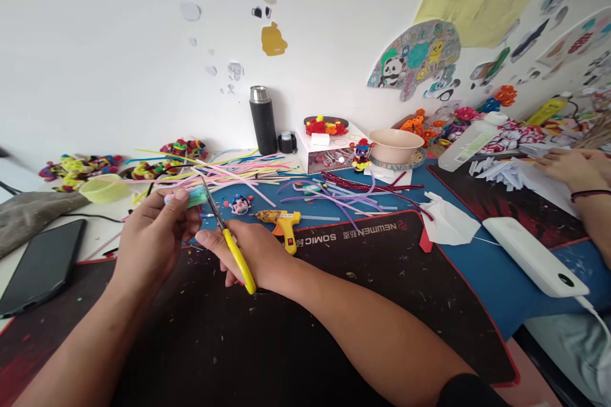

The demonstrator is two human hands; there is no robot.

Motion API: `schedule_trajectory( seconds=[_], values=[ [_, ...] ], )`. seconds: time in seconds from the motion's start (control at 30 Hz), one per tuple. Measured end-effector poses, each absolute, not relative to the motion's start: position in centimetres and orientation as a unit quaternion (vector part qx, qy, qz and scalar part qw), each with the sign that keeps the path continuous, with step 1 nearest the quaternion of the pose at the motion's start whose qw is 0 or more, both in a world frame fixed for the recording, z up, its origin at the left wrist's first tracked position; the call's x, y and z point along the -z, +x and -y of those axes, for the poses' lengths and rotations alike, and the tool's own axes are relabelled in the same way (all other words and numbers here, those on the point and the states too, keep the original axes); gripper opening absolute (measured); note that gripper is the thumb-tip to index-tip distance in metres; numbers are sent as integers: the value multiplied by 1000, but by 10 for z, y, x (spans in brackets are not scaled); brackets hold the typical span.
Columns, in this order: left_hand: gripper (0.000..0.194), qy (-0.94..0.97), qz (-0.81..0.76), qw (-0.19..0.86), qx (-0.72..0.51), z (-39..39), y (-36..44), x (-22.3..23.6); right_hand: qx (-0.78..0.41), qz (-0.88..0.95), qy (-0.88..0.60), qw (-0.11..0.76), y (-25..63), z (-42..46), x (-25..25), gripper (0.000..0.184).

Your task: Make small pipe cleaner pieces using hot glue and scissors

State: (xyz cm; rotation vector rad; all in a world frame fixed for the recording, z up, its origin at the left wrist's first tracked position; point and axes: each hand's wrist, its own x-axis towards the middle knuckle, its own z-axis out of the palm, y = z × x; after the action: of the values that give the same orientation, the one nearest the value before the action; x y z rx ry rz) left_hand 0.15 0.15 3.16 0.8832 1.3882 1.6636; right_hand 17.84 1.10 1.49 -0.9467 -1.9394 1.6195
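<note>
My left hand [160, 229] pinches a small fuzzy light-green and blue craft piece [195, 196] between thumb and fingers. In my right hand [258, 251] is a pair of scissors [231, 245] with yellow handles, its blades pointing up and away beside the green piece. Whether the blades touch it I cannot tell. Just beyond my right hand lies a yellow glue gun [285, 226] on the mat. A small pink, white and dark fuzzy figure [240, 205] sits behind the scissors.
Many pipe cleaners [248, 172] lie across the table's back. A phone [42, 261] is at left, a black thermos [263, 119] by the wall. A bowl [396, 145], a tissue [449, 219] and a white power bank [534, 257] are right, near another person's hands [568, 168].
</note>
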Motion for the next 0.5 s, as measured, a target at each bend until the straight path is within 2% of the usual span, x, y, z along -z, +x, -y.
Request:
schedule_trajectory(
  seconds=[0.13,0.5],
  values=[
    [63,348,-561,380,-648,-1,3,-33,-580,705,-342,222,177,-11,-14,63],
    [54,369,-573,369,-632,2,-1,-29,-535,733,-362,212,181,-9,-28,57]
  ],
)
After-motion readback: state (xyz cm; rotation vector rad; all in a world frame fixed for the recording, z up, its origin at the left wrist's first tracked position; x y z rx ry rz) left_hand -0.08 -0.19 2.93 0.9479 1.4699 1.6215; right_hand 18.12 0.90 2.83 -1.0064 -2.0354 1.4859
